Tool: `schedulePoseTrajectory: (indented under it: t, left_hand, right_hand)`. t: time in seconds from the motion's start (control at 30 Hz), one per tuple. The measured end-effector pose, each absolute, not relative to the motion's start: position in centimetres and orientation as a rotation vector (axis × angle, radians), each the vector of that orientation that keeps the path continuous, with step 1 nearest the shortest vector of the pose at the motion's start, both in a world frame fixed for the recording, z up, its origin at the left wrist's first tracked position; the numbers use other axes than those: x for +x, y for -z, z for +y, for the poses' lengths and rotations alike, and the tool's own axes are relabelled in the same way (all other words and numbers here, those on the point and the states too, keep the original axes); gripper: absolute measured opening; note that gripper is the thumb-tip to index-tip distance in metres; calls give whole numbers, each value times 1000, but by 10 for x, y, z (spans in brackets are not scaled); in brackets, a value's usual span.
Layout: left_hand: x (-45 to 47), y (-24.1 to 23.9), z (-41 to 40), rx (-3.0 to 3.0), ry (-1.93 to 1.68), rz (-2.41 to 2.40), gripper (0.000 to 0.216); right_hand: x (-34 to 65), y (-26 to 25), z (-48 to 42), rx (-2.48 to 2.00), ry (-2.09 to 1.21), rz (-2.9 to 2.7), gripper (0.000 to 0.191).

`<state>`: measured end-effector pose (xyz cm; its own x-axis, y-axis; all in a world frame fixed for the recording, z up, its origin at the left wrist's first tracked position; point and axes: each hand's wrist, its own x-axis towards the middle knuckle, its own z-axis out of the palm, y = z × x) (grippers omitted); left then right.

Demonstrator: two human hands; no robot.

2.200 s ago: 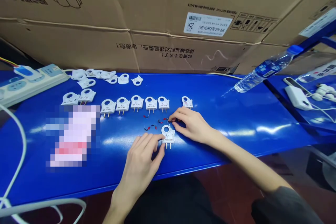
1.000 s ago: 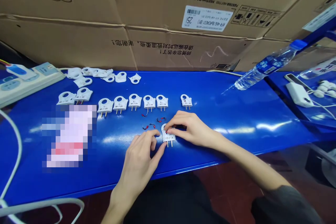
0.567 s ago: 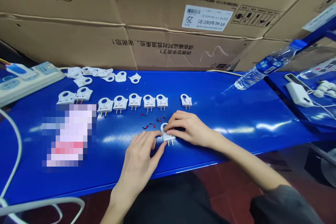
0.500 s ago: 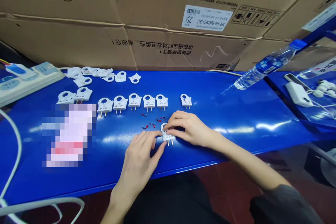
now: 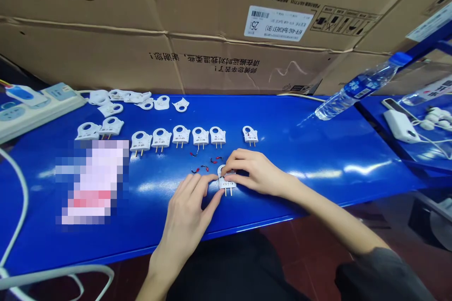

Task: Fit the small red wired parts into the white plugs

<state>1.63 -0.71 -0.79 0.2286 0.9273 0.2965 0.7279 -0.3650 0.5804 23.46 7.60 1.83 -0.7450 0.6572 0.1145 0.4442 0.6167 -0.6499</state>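
Plug housing under work: a white plug housing (image 5: 228,184) lies on the blue worktop (image 5: 293,146) near its front edge, two metal pins toward the person, ring-shaped end away; its upper part is partly covered by fingers.
Left hand: the left hand (image 5: 188,204) has thumb and index finger closed on the housing's left side, index at the edge, thumb at the lower left corner beside the pins.
Right hand: the right hand (image 5: 259,172) reaches over the housing from the right, thumb and index finger bent in over its face; whether they pinch a small part cannot be told, the tips hiding the spot.
Loose small parts: several red-and-black pieces (image 5: 205,168) lie scattered just beyond the hands.
Row of housings: five similar white housings (image 5: 181,137) stand apart in a line behind the loose pieces, pins toward the person.
Lone housing: a single housing (image 5: 251,135) sits to the right of that row, beyond the right hand.
Left pair: two more housings (image 5: 111,126) touch each other behind a blurred pink item (image 5: 102,167).
White shells: ring-ended shells (image 5: 162,103) lie near the carton (image 5: 212,14), some overlapping.
Surroundings: a power strip (image 5: 26,120) at left; a clear bottle (image 5: 362,88) with a blue cap at right.
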Motion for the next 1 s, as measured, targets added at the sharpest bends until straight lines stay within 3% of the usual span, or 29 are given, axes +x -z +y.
schedulePoseTrajectory:
  t: [0.4,0.67,1.0]
  left_hand:
    - [16,8,-7,2212,-852,1552,18]
    - [16,8,-6,2189,-854,1569,20]
    - [17,8,-6,2214,-819,1560,19]
  right_hand:
    - [240,-24,77,-875,-884,-2511,23]
    - [244,-31,76,-944,-797,-2608,58]
    - [244,-30,76,-934,-781,-2622,51]
